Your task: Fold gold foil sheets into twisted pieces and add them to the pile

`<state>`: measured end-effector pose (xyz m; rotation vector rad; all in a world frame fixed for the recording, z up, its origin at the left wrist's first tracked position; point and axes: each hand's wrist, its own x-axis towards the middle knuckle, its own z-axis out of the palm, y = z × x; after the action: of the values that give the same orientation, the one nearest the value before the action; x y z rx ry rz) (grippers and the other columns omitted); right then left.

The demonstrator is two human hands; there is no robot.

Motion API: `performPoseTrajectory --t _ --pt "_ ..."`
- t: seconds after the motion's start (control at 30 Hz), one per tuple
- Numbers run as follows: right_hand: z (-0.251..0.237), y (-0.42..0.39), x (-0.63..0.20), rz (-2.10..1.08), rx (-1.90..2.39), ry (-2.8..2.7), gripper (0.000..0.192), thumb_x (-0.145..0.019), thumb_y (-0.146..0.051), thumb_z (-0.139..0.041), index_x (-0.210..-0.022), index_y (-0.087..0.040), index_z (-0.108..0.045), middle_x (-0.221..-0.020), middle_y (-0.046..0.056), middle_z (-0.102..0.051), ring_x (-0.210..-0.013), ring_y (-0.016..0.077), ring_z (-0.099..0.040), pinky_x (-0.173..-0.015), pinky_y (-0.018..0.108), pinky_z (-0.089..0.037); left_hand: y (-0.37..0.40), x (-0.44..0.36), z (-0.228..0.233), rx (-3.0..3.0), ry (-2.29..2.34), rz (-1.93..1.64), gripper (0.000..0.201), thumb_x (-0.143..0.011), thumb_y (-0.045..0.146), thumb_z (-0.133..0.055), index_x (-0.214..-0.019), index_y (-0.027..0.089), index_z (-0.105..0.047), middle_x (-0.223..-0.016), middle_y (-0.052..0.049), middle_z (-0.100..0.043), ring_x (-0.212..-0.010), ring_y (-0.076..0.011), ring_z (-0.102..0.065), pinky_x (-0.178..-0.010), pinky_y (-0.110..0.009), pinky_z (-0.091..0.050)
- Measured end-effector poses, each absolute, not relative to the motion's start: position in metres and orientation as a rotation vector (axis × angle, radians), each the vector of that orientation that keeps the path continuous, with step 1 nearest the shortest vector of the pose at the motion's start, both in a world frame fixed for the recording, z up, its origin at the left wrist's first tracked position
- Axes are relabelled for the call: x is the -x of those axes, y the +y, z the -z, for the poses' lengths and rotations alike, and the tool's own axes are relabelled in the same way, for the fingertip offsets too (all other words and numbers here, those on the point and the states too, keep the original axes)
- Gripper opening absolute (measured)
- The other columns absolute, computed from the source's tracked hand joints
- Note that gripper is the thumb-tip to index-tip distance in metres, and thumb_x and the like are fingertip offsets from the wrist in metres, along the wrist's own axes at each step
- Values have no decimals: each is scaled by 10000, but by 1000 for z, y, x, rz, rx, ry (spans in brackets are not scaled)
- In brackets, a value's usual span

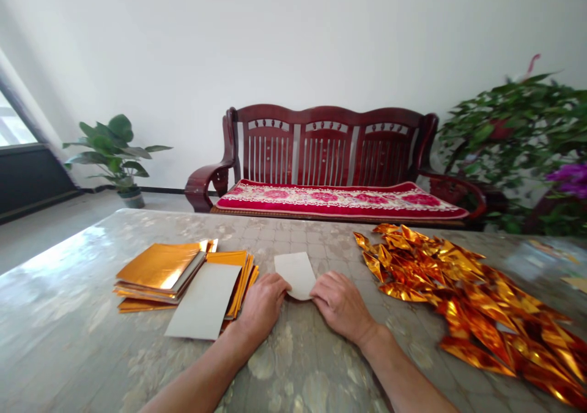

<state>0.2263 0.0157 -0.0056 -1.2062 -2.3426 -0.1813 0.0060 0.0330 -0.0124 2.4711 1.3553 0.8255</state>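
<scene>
A sheet of paper [296,272], pale side up, lies on the table between my hands, its near edge curling upward. My left hand [266,300] pinches the near left corner, fingers closed. At the near right corner, my right hand [342,303] grips the same sheet between thumb and fingers. Just left of my left hand are stacks of gold foil paper [158,266], with one pale sheet [204,303] lying loosely over them. To the right spreads a heap of folded gold foil pieces [458,285], pointed at the ends and shiny.
The table [92,352] has a glossy patterned cover. Behind it stands a dark red wooden bench [328,150] with a red floral cushion [339,199]. A potted plant [117,150] is at the left, leafy greenery [513,126] at the right. A clear plastic bag [536,260] lies at the table's right.
</scene>
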Motion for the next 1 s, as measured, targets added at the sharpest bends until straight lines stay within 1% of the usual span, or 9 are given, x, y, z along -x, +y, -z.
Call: performPoseTrajectory --t 0.1,0.17,0.23,0.3,0.4,0.5,0.6,0.73,1.0 --pt "7 15 -227 149 1226 -2356 93 -895 -168 -630 -824 -219 -664 -820 21 -624 -838 187 -534 -753 310 -395 29 -5 10 -2481 1372 -795 275 -799 37 -540 -935 217 -697 -960 -37 -693 -947 -205 -626 -852 -322 -478" --pt "8 15 -226 125 1230 -2349 98 -893 -162 -629 -816 -216 -657 -826 21 -623 -841 188 -538 -752 311 -399 26 -4 7 -2499 1359 -773 226 -827 80 -561 -948 219 -691 -972 -35 -694 -951 -205 -628 -860 -320 -475" --pt "9 14 -225 69 1236 -2323 112 -883 -142 -631 -796 -211 -650 -825 19 -622 -842 184 -540 -751 303 -405 24 -5 4 -2516 1354 -737 164 -884 140 -548 -903 214 -693 -933 -37 -697 -925 -200 -635 -840 -308 -477" --pt "10 15 -225 -2 1249 -2284 125 -865 -118 -637 -784 -211 -653 -817 12 -623 -840 180 -542 -750 294 -412 24 -5 4 -2527 1362 -709 199 -932 183 -515 -851 207 -695 -887 -42 -700 -896 -195 -641 -820 -299 -477" --pt "10 16 -225 -89 1272 -2248 124 -843 -108 -655 -790 -219 -673 -813 3 -630 -848 177 -546 -761 287 -416 26 -5 5 -2520 1372 -714 237 -955 196 -492 -858 201 -708 -898 -49 -712 -910 -192 -649 -837 -294 -475" --pt "11 19 -227 -133 1299 -2231 112 -875 -159 -643 -795 -224 -686 -821 5 -639 -856 175 -550 -768 285 -414 28 -5 5 -2492 1394 -725 249 -962 220 -492 -875 201 -724 -913 -51 -724 -935 -193 -651 -870 -297 -464" --pt "11 21 -228 -140 1339 -2208 177 -926 -212 -592 -773 -216 -681 -827 13 -643 -853 173 -555 -773 286 -410 29 -4 3 -2489 1427 -721 285 -975 257 -475 -855 202 -729 -904 -50 -728 -919 -194 -650 -858 -302 -450" --pt "12 25 -228 -180 1389 -2168 218 -938 -239 -579 -743 -213 -673 -816 13 -639 -855 172 -562 -776 277 -408 32 -3 2 -2468 1467 -714 303 -967 261 -481 -793 202 -722 -863 -45 -718 -874 -189 -642 -821 -302 -431" --pt "14 29 -228 -284 1446 -2098 244 -931 -258 -570 -711 -204 -661 -809 7 -626 -866 165 -567 -773 256 -399 38 -2 9 -2228 1599 -768 250 -899 317 -586 -730 191 -721 -795 -36 -704 -820 -185 -626 -760 -286 -402"
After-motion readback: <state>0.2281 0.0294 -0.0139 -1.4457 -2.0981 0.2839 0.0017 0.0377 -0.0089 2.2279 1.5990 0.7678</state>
